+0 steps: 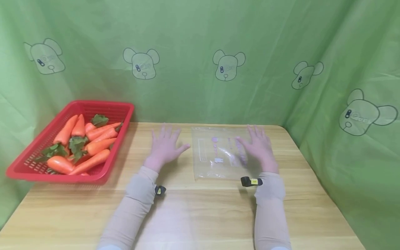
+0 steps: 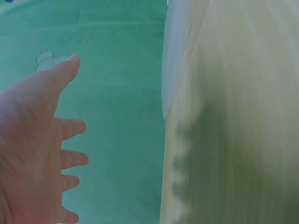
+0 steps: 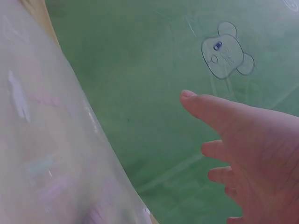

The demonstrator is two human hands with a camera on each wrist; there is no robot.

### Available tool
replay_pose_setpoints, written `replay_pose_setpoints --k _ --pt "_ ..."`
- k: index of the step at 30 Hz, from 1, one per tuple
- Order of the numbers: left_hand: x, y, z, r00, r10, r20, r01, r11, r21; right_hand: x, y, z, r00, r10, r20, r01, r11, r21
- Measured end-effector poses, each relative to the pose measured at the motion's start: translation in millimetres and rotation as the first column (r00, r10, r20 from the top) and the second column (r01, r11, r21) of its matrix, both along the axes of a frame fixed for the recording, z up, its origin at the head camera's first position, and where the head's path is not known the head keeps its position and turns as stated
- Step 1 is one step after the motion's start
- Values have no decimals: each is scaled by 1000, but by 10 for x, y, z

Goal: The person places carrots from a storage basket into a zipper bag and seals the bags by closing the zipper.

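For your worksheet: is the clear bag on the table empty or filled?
Empty: the bag lies flat on the table, wood showing through, with nothing inside.

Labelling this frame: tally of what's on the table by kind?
Red basket: 1
Orange carrots in the basket: about 9 visible; the pile may hide more
Clear plastic bag, flat on the table: 1
Hands: 2, left hand and right hand, both open
Total: about 13

Wooden table (image 1: 200, 215) with red basket (image 1: 103, 175) and clear, perhaps printed, plastic bag (image 1: 215, 152).
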State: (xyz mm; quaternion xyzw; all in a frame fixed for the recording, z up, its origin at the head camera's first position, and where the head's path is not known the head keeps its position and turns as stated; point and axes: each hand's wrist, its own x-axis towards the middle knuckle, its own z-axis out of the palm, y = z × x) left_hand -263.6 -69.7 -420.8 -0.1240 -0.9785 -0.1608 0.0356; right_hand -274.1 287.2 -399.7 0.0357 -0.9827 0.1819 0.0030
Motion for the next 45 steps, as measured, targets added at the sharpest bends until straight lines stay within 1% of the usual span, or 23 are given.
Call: replay_pose_setpoints --k 2,8,15,18,20,22,25,30,35,37,42,45 --pt "14 83 -2 1000 -20 -4 20 1000 3 7 48 -2 1000 3 -4 -3 1000 9" --pt "89 311 6 996 -87 -3 87 996 -9 15 155 0 1000 -15 20 15 1000 -21" --pt "135 549 -39 990 -139 2 139 990 -28 33 312 -52 995 -74 74 83 988 -132" --pt "130 635 -49 988 -157 5 157 987 -38 64 405 -83 992 -77 104 94 981 -169" --pt "120 681 -51 986 -166 11 166 986 -32 75 468 -110 991 -75 113 94 981 -173" --pt "108 722 -53 985 -169 19 169 985 -24 80 528 -131 991 -70 117 89 982 -166" --pt "88 775 -50 984 -174 32 174 985 -10 61 603 -167 990 -68 124 84 988 -131" --pt "53 888 -26 980 -195 36 196 981 -15 20 663 -225 987 -58 148 73 992 -101" --pt "12 1063 5 974 -224 43 224 975 0 -29 699 -282 991 -38 131 49 996 -77" --pt "-3 1139 13 972 -230 47 231 973 -7 -52 716 -294 992 -27 122 35 997 -62" --pt "-30 1302 -5 969 -239 58 240 971 -7 -82 757 -301 993 -12 116 15 999 -32" --pt "-28 1380 -20 968 -246 56 247 969 1 -74 777 -315 992 3 123 2 999 -35"
